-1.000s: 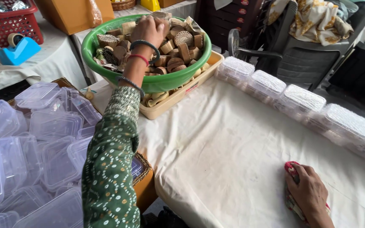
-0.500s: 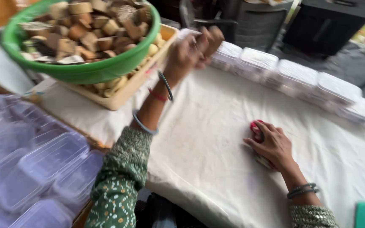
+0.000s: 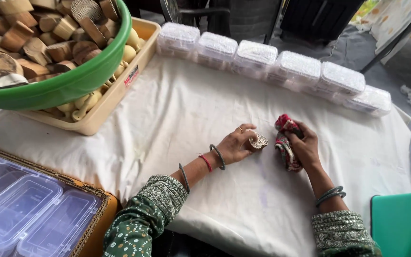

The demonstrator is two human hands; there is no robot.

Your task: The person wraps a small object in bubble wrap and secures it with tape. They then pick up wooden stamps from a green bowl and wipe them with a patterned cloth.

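White cloth (image 3: pixel 167 123) underlies all; left hand (image 3: pixel 234 145) pinches a small, stiff, light wooden stamp (image 3: pixel 258 140) by its edges, right hand (image 3: pixel 303 147) clenches soft patterned rag (image 3: pixel 284 143) just beside those fingertips

One head-worn camera looks steeply down and forward from close above the white cloth (image 3: pixel 177 123). The cloth fills mid-frame. Beyond its far edge, the view reaches a row of lidded boxes (image 3: pixel 272 66).
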